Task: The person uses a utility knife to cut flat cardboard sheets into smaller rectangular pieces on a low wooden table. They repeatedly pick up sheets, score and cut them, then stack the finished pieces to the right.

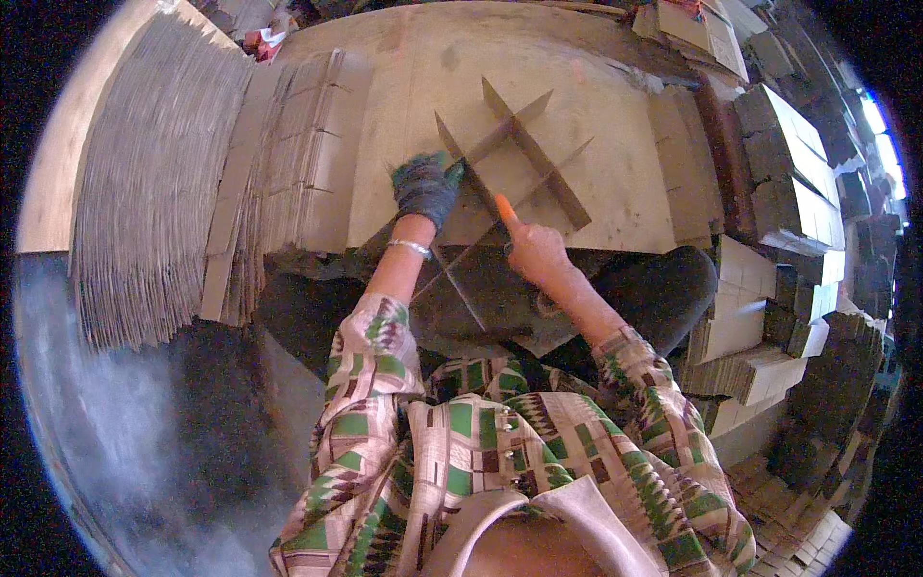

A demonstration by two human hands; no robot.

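Note:
A partly assembled cardboard divider of crossing slotted strips stands on edge on the wooden table, its near end reaching over the table's front edge. My left hand, in a dark knit glove, is closed at the divider's left side, by a crossing of two strips. My right hand is bare except for an orange finger cover on the index finger. That finger lies against the near end of the left long strip, with the other fingers curled in. Its thumb side is partly hidden.
Flat cardboard strips are packed in a big stack at the left, beside slotted cardboard pieces. More cardboard lies on the table's right end. Cardboard bundles are piled along the right. My knees sit under the table edge.

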